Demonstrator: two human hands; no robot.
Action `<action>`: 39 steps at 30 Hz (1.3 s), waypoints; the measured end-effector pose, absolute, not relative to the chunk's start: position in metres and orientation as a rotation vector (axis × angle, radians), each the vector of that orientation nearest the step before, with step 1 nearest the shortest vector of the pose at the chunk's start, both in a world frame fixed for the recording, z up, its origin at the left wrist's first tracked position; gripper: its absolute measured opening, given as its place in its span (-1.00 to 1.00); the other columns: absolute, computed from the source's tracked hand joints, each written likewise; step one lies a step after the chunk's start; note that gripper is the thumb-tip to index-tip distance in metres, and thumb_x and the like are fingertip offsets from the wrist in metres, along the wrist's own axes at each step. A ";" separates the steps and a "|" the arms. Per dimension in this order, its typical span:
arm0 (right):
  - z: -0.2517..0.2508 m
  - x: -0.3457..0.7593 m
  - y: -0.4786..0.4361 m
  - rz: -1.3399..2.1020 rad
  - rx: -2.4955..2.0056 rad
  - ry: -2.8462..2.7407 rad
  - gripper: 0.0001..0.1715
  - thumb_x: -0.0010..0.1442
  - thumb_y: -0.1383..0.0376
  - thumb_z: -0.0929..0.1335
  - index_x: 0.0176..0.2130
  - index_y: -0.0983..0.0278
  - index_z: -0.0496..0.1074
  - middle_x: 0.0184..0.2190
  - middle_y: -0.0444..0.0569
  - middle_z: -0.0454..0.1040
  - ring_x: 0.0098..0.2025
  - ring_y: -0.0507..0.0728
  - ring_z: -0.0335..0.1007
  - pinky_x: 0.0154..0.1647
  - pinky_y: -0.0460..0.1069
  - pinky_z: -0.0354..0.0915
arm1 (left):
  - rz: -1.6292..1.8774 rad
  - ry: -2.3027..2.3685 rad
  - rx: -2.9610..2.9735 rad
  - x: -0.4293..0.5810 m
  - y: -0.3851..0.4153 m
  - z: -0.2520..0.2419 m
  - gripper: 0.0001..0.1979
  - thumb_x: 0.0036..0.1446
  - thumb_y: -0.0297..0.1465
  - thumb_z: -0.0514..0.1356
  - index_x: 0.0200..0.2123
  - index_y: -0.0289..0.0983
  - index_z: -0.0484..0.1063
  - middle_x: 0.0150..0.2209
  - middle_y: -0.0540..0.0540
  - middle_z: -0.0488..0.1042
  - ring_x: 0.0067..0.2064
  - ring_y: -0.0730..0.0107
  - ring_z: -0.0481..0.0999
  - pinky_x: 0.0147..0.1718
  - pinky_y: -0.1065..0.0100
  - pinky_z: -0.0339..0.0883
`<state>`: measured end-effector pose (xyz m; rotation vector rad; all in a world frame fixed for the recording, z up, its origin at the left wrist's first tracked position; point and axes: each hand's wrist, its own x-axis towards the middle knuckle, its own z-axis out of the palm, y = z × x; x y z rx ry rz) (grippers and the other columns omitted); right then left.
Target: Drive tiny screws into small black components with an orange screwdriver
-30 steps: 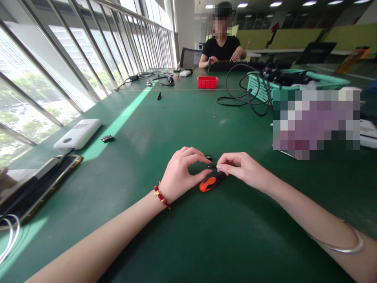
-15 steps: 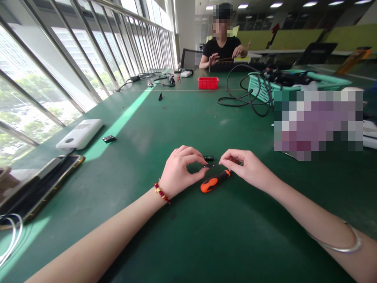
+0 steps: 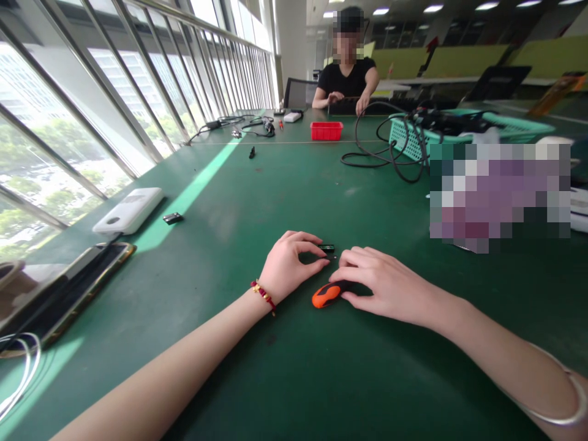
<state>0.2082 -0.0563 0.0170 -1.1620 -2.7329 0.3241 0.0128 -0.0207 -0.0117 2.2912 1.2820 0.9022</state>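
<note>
My left hand (image 3: pixel 291 260), with a red-and-gold bracelet at the wrist, is closed in a pinch on a small dark piece (image 3: pixel 332 258), mostly hidden by the fingertips. Just behind those fingertips a small black part with a green face (image 3: pixel 327 248) lies on the table. My right hand (image 3: pixel 379 278) reaches over an orange-and-black screwdriver (image 3: pixel 327 295), thumb on the near side of the handle and fingers on the far side. The handle's rounded end points left toward me; its shaft is hidden under the hand.
The green table (image 3: pixel 257 196) carries a white device (image 3: pixel 131 210), a small black part (image 3: pixel 173 218) and a phone-like dark slab (image 3: pixel 87 294) on the left. Farther back are a red bin (image 3: pixel 326 130), a teal basket (image 3: pixel 407 135) with black cables, and a person (image 3: pixel 348 79) seated opposite.
My right hand has shifted from a pinch beside the small piece down onto the screwdriver handle. My left hand keeps its pinch. The person opposite has lowered a hand to the table.
</note>
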 end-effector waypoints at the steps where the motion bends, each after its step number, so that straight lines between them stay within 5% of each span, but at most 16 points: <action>1: 0.017 0.207 -0.057 0.318 -1.150 -2.738 -0.82 0.08 0.36 0.28 -0.25 0.22 0.40 -0.31 -0.08 0.34 -0.25 0.09 0.23 -0.23 0.01 0.19 | 0.893 1.282 2.301 0.014 -0.021 -0.012 -0.93 -0.04 -0.35 0.25 -0.46 -0.17 0.55 -0.19 0.00 0.52 -0.14 0.29 0.40 -0.08 0.22 0.30; 12: 0.012 0.208 -0.055 0.168 -1.199 -2.593 -0.81 -0.10 0.44 0.25 -0.41 0.23 0.14 -0.49 -0.13 0.27 -0.45 0.05 0.12 -0.40 -0.06 0.07 | 0.896 1.296 2.339 0.015 -0.018 -0.014 -0.91 -0.01 -0.38 0.22 -0.43 -0.20 0.54 -0.24 -0.01 0.54 -0.18 0.29 0.41 -0.11 0.20 0.33; 24: -0.013 0.215 -0.032 0.368 -1.305 -2.212 -0.63 -0.09 0.38 0.35 -0.20 0.18 0.41 -0.42 -0.12 0.45 -0.38 0.07 0.35 -0.37 -0.07 0.21 | 0.978 1.261 2.437 0.009 -0.023 -0.010 -0.90 0.00 -0.34 0.22 -0.43 -0.18 0.54 -0.21 -0.04 0.51 -0.13 0.27 0.38 -0.08 0.17 0.31; 39: -0.015 0.215 -0.032 0.416 -1.155 -2.204 -0.71 -0.04 0.46 0.32 -0.29 0.20 0.50 -0.36 -0.10 0.52 -0.32 0.09 0.41 -0.26 -0.03 0.27 | 0.983 1.161 2.548 0.011 -0.030 -0.004 -0.94 -0.02 -0.39 0.20 -0.43 -0.20 0.47 -0.24 -0.02 0.51 -0.15 0.31 0.39 -0.12 0.24 0.27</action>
